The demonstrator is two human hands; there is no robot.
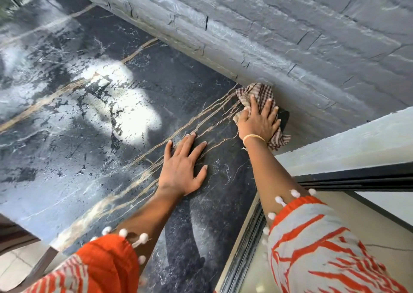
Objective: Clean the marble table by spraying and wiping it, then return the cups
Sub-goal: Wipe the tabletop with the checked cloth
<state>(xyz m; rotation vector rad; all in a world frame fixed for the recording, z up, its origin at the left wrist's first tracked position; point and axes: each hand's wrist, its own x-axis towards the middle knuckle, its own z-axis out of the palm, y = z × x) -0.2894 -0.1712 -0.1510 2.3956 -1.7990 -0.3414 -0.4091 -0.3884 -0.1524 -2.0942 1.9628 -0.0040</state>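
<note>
The black marble counter with gold and white veins runs along a grey rough-cut stone wall, and the work has reached the far corner where the counter's back edge meets that wall. The right hand lies flat on a crumpled brown-and-white checked cloth, fingers spread and pressing down rather than curling round it. That seems a deliberate choice: a flat palm spreads pressure across the cloth and lets it be pushed tight into the seam against the wall, where a bunched grip would leave a strip unwiped. A thin gold bangle sits at that wrist.

The left hand rests open on the counter, palm down with fingers splayed, nearer the front edge and holding nothing. It likely serves as a brace, taking the body's weight for the long reach to the back corner.

Towards the counter's left end the surface carries a broad pale, patchy film, probably spray or glare from the light, which suggests that part is not yet wiped dry. No cups and no spray bottle show anywhere here, so returning the cups looks some way off. Orange-and-white patterned sleeves with white pom-pom trim cover both forearms.
</note>
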